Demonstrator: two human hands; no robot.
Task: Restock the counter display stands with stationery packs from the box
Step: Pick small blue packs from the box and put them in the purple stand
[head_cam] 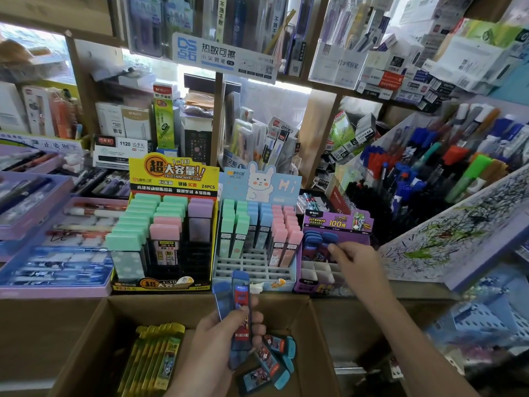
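L hand (217,339) is near centre, over the box (94,319), fingers curled tight round blue packs (240,299) held upright. I count 2 for sure; can't tell if a 3rd sits behind.

R hand (357,262) is out to the far right at the purple stand (315,285). Thumb and fingertips are closed in a pinch on the top of a blue-capped pack (329,239) that's standing in the stand's far rows, other fingers tucked under. Approx 4 more blue caps show just left of it; the stand's near slots show bare white dividers.

3 stands sit side by side on the counter, just beyond the box: yellow stand (171,173) at left w/ green, pink and purple packs, bunny stand (257,270) in the middle w/ green, blue and pink rows, purple one at right.

In the box: a bundle of yellow packs (154,359) at left, roughly 6 or 7, edges too close to count exactly. At right, loose blue packs (272,359) lie jumbled below the L hand, at least 4 visible.
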